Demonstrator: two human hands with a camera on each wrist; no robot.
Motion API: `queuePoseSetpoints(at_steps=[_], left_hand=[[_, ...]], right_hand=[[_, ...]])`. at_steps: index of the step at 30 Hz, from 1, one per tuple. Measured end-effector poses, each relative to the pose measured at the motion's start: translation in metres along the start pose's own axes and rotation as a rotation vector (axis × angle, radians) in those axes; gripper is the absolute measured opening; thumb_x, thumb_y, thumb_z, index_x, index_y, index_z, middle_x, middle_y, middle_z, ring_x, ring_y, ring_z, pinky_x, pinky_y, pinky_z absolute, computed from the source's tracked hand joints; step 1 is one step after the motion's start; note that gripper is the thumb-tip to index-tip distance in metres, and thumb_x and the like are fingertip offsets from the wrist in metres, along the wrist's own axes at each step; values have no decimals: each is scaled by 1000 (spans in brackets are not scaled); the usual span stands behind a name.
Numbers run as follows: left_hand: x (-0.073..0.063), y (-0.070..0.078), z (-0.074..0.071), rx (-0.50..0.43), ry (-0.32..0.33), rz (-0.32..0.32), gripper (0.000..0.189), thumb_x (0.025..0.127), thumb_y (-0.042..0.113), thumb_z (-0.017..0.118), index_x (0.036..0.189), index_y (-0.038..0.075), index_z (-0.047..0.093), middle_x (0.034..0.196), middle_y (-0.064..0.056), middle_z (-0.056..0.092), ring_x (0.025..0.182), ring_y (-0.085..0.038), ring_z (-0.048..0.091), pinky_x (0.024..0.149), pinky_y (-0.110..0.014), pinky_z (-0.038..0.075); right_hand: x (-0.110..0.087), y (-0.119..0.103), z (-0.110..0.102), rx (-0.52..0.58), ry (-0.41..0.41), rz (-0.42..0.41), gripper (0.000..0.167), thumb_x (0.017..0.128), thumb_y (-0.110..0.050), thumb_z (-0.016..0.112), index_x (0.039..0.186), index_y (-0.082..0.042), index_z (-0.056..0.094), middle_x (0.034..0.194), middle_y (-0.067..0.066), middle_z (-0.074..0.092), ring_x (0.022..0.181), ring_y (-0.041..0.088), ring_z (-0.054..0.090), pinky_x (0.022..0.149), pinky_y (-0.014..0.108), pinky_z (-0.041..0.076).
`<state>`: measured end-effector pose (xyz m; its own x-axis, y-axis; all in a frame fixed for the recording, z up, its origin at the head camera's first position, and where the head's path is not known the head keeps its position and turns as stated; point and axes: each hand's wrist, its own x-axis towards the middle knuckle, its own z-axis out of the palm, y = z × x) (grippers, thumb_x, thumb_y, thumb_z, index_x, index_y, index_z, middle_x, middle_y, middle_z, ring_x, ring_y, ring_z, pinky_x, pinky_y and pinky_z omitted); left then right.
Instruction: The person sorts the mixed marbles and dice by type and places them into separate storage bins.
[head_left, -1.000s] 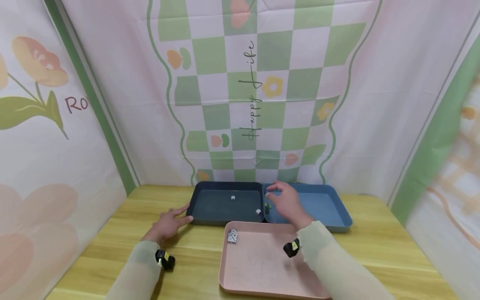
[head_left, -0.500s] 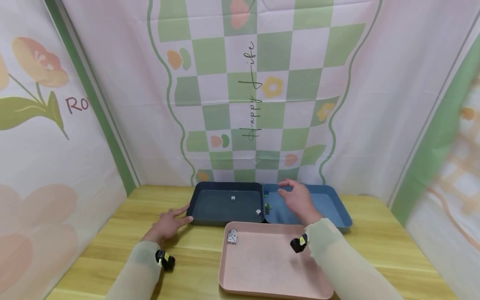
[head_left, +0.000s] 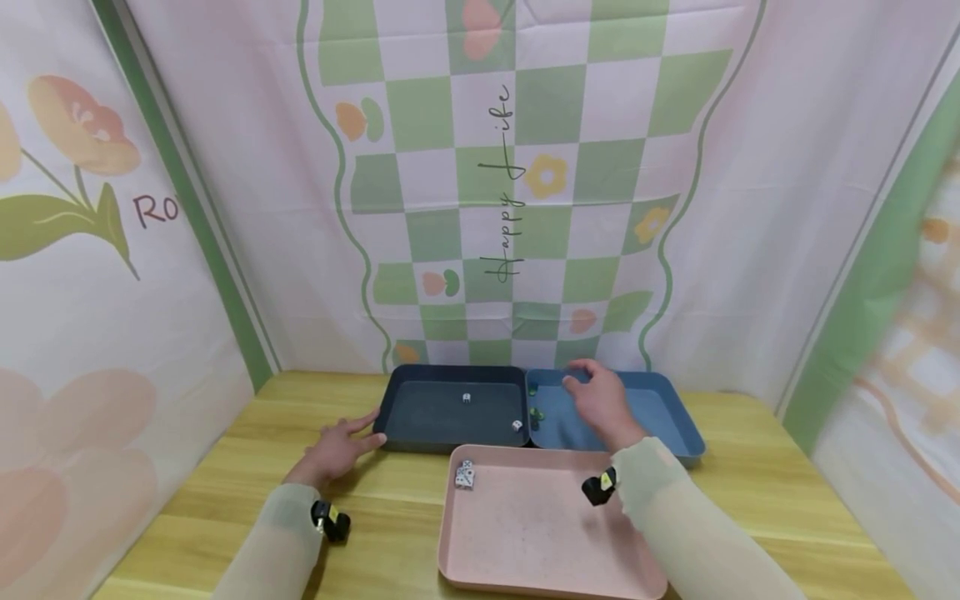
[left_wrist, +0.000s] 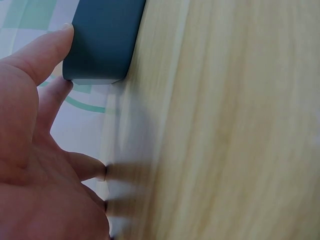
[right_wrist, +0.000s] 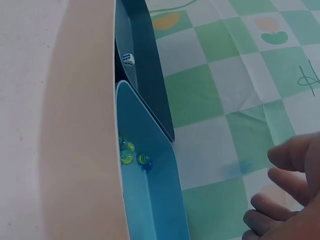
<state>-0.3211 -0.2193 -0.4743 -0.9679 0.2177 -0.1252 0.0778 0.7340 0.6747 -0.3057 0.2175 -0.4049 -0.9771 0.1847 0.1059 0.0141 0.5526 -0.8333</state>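
My left hand point(head_left: 337, 454) has its thumb and index finger at the left end of the dark tray point(head_left: 450, 425); its other fingertips rest on the table in the left wrist view. My right hand point(head_left: 602, 407) is raised over the blue tray point(head_left: 660, 412), fingers loosely bent and nothing between them. Several glass marbles point(right_wrist: 128, 158) lie at the left end of that tray. A faint blurred blue spot point(right_wrist: 243, 166) shows beside the fingertips in the right wrist view. Two white dice lie in the dark tray, one die point(head_left: 467, 398) near its middle, another point(head_left: 517, 425) by the right wall.
A pink tray point(head_left: 540, 533) stands in front of the other two, partly under my right forearm, with several white dice point(head_left: 465, 476) in its back left corner. All three trays are on a wooden table point(head_left: 390, 533). A printed cloth point(head_left: 480, 275) hangs right behind them.
My right hand has drawn back rightward from the blue tray's left end to above its middle, uncovering marbles there. My left hand has stayed put.
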Motion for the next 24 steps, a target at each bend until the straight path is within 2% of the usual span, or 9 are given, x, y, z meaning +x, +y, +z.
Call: queuePoseSetpoints(at_steps=[3, 6, 24], left_hand=[[0, 0, 0, -3, -4, -2, 65, 98, 57, 55, 155, 30, 38, 158, -32, 13, 140, -59, -7, 92, -83, -12], [1, 0, 0, -6, -6, -2, 66, 98, 57, 54, 155, 30, 38, 158, -32, 13, 140, -60, -8, 92, -83, -13], [2, -2, 0, 6, -2, -7, 65, 98, 58, 54, 155, 32, 37, 158, -32, 11, 140, -59, -7, 92, -83, -12]], right_hand=[[0, 0, -2, 34, 26, 29, 44, 103, -23, 55, 144, -7, 49, 150, 18, 42, 138, 37, 37, 104, 54, 40], [0, 1, -3, 53, 26, 42, 48, 104, -25, 55, 148, -8, 46, 152, 17, 40, 140, 36, 35, 106, 54, 38], [-6, 1, 4, 51, 7, 18, 47, 103, -28, 55, 144, -5, 49, 148, 19, 44, 132, 37, 43, 103, 54, 40]])
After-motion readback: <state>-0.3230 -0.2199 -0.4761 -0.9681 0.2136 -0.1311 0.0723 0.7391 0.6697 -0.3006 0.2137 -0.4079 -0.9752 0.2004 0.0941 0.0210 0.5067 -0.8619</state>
